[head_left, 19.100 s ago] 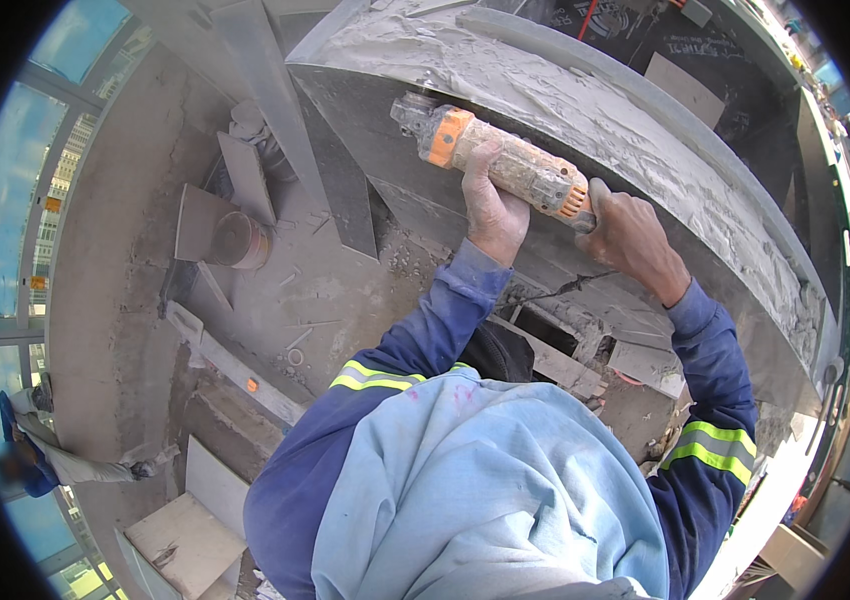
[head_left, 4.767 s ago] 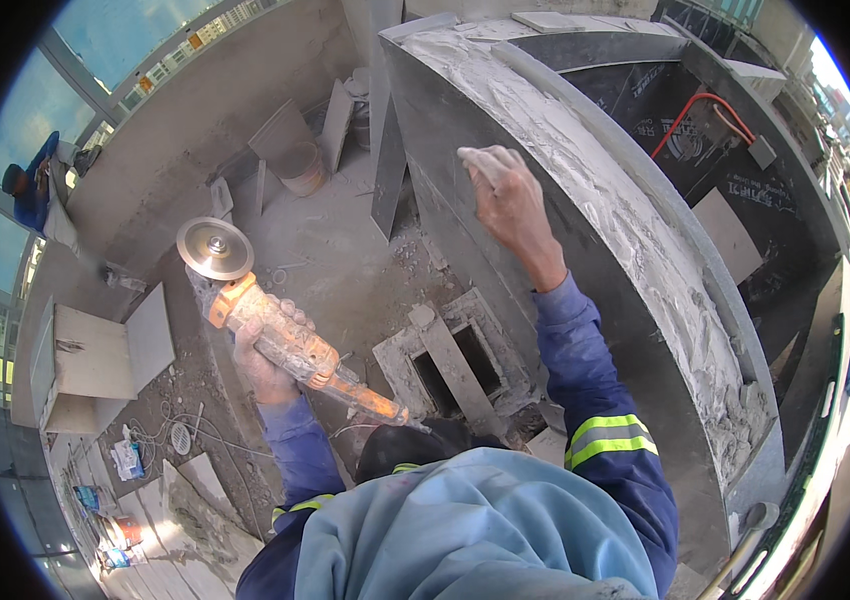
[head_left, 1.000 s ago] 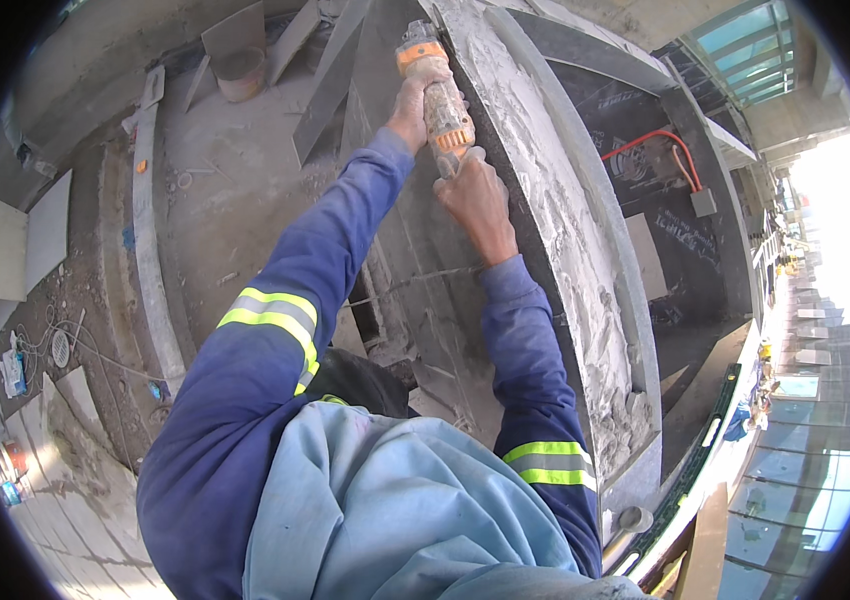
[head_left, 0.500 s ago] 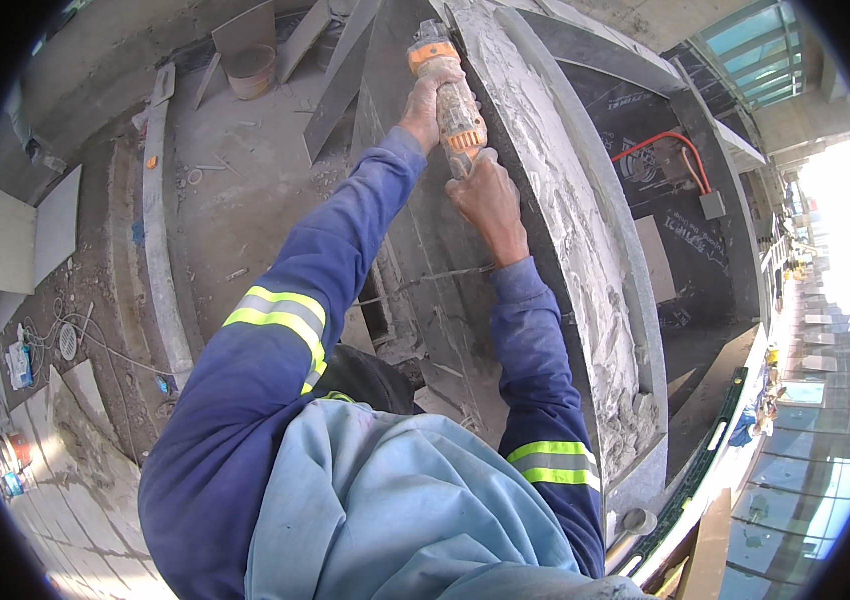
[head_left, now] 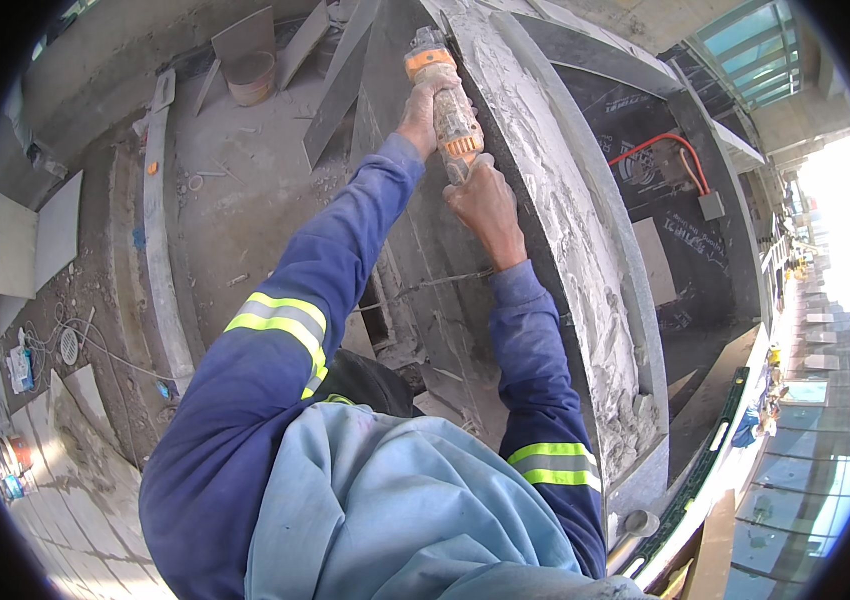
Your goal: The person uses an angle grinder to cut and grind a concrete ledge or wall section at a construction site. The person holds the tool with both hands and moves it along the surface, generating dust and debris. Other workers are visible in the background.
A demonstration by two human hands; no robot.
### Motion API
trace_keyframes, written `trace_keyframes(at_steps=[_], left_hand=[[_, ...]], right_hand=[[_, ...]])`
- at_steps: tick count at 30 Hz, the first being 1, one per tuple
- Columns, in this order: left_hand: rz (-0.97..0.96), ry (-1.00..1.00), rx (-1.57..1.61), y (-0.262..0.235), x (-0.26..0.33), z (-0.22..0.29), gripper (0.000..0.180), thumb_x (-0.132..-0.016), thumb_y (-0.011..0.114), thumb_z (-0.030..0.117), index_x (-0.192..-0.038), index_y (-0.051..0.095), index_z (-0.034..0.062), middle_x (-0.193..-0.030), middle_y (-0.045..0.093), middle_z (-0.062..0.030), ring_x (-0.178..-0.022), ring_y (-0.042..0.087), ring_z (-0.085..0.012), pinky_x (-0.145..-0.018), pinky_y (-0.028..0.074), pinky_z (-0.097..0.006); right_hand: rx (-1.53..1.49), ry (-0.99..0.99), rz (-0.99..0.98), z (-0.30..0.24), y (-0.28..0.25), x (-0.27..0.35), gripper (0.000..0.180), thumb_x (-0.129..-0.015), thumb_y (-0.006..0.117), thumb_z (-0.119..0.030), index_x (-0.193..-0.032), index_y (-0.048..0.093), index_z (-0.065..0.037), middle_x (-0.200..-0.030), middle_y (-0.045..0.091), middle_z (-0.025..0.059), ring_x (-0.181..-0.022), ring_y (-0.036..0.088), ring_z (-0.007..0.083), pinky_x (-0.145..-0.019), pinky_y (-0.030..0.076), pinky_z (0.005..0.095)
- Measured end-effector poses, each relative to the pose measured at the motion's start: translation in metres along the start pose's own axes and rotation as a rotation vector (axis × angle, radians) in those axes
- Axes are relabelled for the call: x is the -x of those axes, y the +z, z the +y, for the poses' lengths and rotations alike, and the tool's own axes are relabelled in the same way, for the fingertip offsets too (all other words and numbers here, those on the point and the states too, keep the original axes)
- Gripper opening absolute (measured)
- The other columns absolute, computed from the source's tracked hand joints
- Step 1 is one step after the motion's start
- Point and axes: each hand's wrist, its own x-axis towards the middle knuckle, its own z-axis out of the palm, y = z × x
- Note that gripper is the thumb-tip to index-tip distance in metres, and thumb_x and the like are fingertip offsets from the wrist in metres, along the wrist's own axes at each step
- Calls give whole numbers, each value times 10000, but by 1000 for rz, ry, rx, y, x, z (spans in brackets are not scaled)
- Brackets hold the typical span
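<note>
An orange and grey angle grinder (head_left: 458, 127), coated in pale dust, is held out at arm's length near the top middle. My left hand (head_left: 422, 115) is wrapped round its body close to the front end. Lower down, my right hand (head_left: 487, 200) grips the rear of the handle. The grinder's head lies against the upper edge of a dark slab (head_left: 505, 150). Beside that slab runs a thick band of rough grey mortar (head_left: 570, 215), bordered on its right by a curved stone slab (head_left: 635, 290). The disc's contact point is too small to make out.
Grey boards (head_left: 337, 95) lean together at the upper left, near a dusty bucket (head_left: 250, 78). A long pale strip (head_left: 159, 230) crosses the floor at left, with a cable (head_left: 110, 345) nearby. A mallet (head_left: 639, 523) and a green spirit level (head_left: 697, 470) lie at lower right.
The grinder has shifted very slightly to the left and down, with both hands still on it. My view has hardly moved.
</note>
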Motion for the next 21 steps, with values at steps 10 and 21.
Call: trace_keyframes(at_steps=[10,21], left_hand=[[21,23,26,14,19,3,362,-797,747,231,-1061,577,50,-823,658,-137,-690,708,-319,-649,639,-510],[-26,22,-9,3,11,-1,430,-827,729,302,-1124,573,34,-909,667,-175,-787,717,-340,-704,638,-526]], right_hand=[[7,26,3,-2,-3,5,378,-755,715,-137,-975,546,119,-887,684,390,-895,705,529,-795,560,562],[1,34,-13,-2,-3,7,378,-752,710,-135,-979,553,123,-877,679,396,-882,707,525,-786,560,559]])
